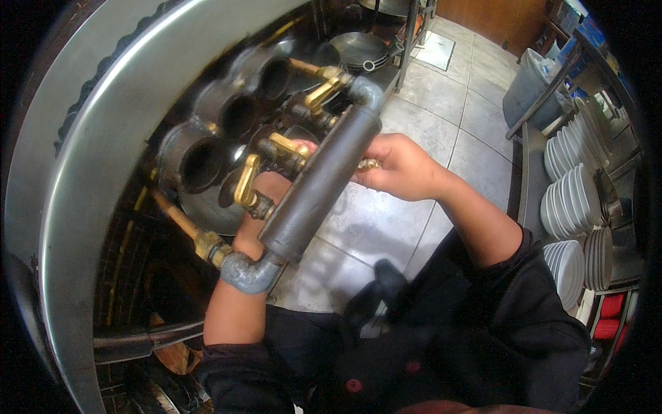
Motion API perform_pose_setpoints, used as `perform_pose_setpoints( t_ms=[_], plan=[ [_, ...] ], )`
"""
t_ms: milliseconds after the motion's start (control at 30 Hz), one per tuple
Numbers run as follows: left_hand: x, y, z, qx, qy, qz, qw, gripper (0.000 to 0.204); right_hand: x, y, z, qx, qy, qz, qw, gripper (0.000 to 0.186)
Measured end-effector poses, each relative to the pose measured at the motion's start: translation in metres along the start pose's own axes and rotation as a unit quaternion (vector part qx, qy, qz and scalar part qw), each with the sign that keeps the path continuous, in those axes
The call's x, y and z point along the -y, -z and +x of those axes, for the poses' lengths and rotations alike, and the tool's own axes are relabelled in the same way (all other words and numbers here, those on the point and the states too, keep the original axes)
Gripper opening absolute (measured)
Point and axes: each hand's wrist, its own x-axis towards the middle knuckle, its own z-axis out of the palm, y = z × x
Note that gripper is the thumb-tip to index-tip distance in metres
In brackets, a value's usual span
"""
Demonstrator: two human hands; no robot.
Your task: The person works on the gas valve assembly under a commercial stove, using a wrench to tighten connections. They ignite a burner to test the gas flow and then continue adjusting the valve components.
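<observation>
A thick dark gas pipe slants across the middle, with a grey elbow at its near end and another grey elbow at its far end. Several brass valves with lever handles stick out along its left side. My right hand is on the right of the pipe, thumb and fingers closed on a small brass fitting. From below, my left forearm passes behind the pipe; my left hand is beside the valves, its fingers mostly hidden by pipe and valves.
Round dark burner openings line the left, inside a curved steel edge. Stacked pans sit at the back. White plates stand on a shelf at right, near a grey bin. Pale floor tiles lie below.
</observation>
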Motion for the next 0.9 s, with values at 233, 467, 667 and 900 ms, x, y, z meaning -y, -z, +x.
perform_pose_setpoints(
  t_ms=[233, 467, 667, 900],
  plan=[
    [-0.002, -0.002, -0.001, -0.007, -0.026, 0.039, 0.999, 0.03, -0.002, -0.002, 0.001, -0.02, 0.013, 0.019, 1.0, 0.018],
    [-0.005, 0.001, 0.001, 0.007, -0.008, 0.039, 0.999, 0.03, 0.002, -0.002, 0.0, -0.025, 0.007, 0.025, 0.999, 0.017],
    [-0.008, -0.004, 0.002, -0.012, -0.067, 0.163, 0.984, 0.022, -0.001, -0.003, 0.0, -0.032, 0.023, 0.042, 0.998, 0.015],
    [-0.006, -0.003, 0.002, 0.001, -0.083, 0.196, 0.977, 0.022, 0.002, -0.003, -0.002, -0.04, -0.012, 0.043, 0.998, 0.015]
  ],
)
